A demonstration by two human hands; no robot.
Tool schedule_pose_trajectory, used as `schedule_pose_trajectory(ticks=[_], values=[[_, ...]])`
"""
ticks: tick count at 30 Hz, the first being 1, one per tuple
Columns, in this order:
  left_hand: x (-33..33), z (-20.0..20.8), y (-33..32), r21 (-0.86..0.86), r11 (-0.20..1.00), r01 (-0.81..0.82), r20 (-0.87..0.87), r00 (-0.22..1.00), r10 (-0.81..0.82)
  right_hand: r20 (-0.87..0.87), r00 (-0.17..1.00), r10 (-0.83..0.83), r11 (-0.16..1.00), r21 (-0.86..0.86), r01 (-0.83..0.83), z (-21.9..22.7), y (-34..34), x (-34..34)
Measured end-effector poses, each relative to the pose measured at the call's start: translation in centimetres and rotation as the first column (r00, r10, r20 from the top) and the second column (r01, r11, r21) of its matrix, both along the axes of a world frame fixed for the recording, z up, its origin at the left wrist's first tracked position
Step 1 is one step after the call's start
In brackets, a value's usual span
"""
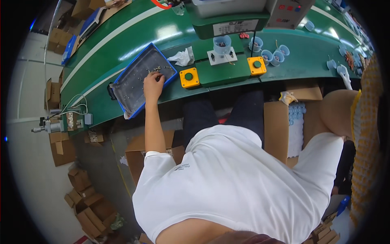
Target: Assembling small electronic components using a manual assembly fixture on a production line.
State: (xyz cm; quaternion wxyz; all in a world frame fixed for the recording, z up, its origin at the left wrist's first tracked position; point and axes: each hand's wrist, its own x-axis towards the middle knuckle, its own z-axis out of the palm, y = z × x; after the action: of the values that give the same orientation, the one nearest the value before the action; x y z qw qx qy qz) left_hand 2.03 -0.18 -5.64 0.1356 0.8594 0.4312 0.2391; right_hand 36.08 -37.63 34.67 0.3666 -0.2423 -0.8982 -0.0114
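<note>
My left hand reaches into a shallow blue-rimmed tray with a dark grey bottom. Its fingers are bent together over a scatter of small metal-coloured parts; what lies between the fingertips is too small to make out. More tiny pieces dot the tray's bottom. Ahead of me, a translucent blue cup with small parts in it stands on a white plate on the green machine. My right upper arm extends to the right, where a checked yellow garment covers its end; my right hand is out of sight.
Two yellow boxes with green push buttons, a left one and a right one, flank the machine. Crumpled white tissue lies beside the tray. Several blue cups stand to the right. A white-gloved hand is at the far right. Cardboard boxes are below.
</note>
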Motion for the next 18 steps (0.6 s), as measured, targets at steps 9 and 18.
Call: schedule_pose_trajectory(ticks=[9, 18], values=[[-0.6, 2.7, 1.9, -0.261, 0.963, 0.066, -0.183, 0.976, -0.117, -0.325, 0.776, -0.540, 0.833, -0.076, 0.548, -11.6, 1.5, 0.8], [0.4, 3.8, 1.8, -0.291, 0.925, 0.243, -0.113, 0.952, -0.285, -0.362, 0.226, -0.904, 0.420, -0.666, 0.616, -29.1, 13.9, -2.4]])
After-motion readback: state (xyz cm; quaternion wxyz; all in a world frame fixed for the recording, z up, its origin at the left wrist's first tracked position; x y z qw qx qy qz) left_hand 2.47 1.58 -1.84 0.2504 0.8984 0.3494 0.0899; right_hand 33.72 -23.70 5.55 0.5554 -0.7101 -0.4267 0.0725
